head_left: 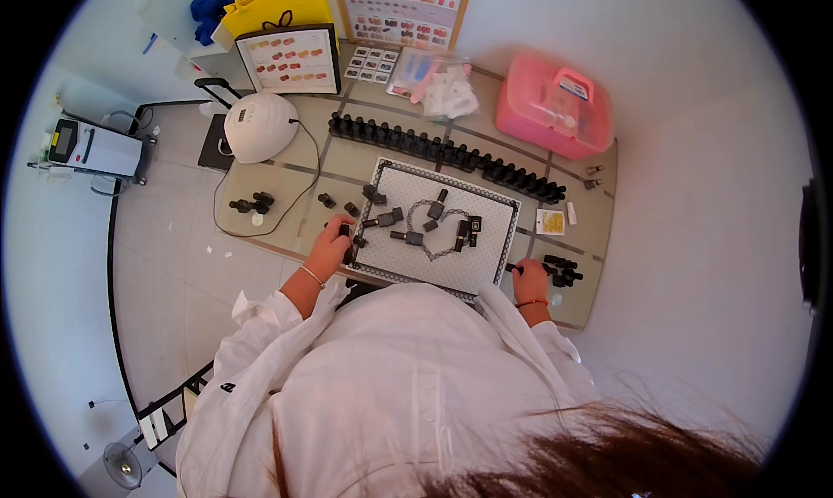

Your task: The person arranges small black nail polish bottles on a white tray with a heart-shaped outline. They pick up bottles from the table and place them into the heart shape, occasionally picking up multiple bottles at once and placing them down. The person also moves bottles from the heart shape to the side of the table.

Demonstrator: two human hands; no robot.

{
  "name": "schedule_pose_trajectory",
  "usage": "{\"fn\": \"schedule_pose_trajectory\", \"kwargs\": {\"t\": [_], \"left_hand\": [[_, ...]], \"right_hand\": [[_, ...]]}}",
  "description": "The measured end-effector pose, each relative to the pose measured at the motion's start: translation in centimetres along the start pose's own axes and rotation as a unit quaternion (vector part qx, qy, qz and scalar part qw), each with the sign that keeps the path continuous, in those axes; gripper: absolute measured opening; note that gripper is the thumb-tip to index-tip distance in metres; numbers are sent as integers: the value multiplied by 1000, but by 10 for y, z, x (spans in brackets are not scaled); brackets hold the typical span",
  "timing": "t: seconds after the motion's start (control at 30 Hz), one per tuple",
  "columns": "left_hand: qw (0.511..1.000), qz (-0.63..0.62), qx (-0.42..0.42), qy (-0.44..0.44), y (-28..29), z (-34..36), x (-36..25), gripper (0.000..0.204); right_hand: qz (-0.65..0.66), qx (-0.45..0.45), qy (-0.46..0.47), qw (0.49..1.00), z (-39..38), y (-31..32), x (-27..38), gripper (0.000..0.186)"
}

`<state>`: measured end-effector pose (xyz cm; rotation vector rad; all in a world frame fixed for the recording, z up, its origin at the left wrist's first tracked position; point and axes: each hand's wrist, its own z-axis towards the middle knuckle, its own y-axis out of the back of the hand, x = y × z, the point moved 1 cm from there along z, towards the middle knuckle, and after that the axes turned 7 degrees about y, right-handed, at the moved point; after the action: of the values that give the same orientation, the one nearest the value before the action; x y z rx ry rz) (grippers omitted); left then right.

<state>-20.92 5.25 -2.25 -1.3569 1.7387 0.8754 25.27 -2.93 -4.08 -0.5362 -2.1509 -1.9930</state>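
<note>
My left hand (pixel 326 248) grips a black polish bottle (pixel 346 246) at the left edge of the white mat (pixel 377 264), which has a lace border and heart pattern. Several black bottles lie on the mat, some around the heart's middle (pixel 407 238). My right hand (pixel 529 281) is closed on a small black object (pixel 514 269), apparently a bottle, just right of the mat; beside it is a cluster of black bottles (pixel 562 271). Another cluster (pixel 252 203) is at the left of the table (pixel 295 220).
A long row of black bottles (pixel 408 140) crosses behind the mat. Around it are a white nail lamp (pixel 259 129) with cord, color charts (pixel 286 60), plastic bags (pixel 442 90), a pink case (pixel 538 108), a yellow bag (pixel 278 3) and a yellow card (pixel 551 223). A white machine (pixel 95 151) stands at left.
</note>
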Motion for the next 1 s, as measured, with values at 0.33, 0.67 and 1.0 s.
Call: {"fn": "schedule_pose_trajectory", "kwargs": {"t": [0.33, 0.67, 1.0], "left_hand": [[980, -71, 183, 32, -47, -20, -76, 77], [947, 150, 281, -47, -113, -29, -127, 110], [922, 322, -114, -182, -20, -4, -46, 33]], "right_hand": [[-8, -60, 131, 990, 12, 40, 60, 29], [311, 187, 197, 911, 19, 77, 180, 21], [89, 93, 82, 988, -12, 79, 75, 16]]}}
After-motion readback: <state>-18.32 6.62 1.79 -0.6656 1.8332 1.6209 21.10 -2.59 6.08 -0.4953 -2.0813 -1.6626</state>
